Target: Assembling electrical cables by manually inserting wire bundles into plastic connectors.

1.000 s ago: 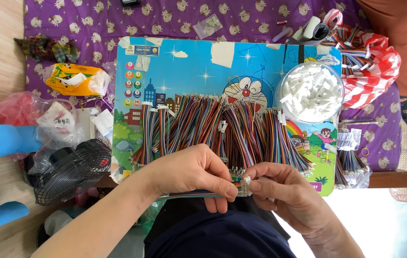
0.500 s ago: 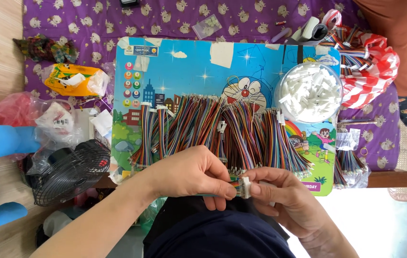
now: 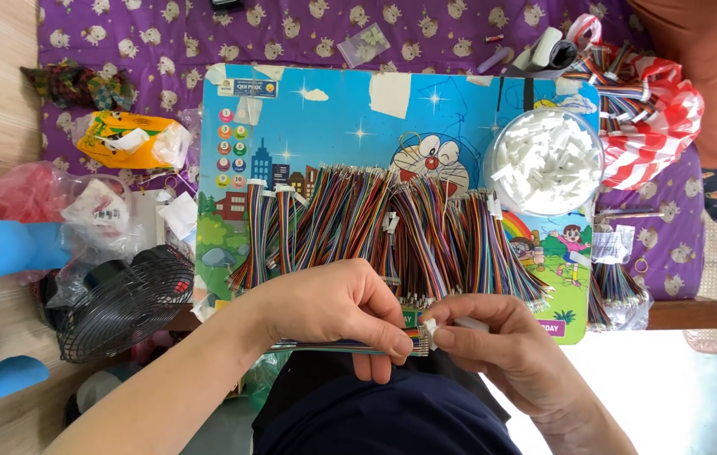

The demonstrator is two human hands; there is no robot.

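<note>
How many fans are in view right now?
1. A small black wire-grille fan lies at the left of the blue board, just beyond the left hand; others could be hidden under the plastic bags nearby.

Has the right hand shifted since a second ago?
Yes, slightly: the right hand closed leftward onto the ribbon cable, judged against the blue board.

Bright, even daylight; sharp focus, soft shadows.

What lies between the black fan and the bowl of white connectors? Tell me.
In the head view, between the black fan and the bowl of white connectors lies a row of rainbow wire bundles on the cartoon board.
</note>
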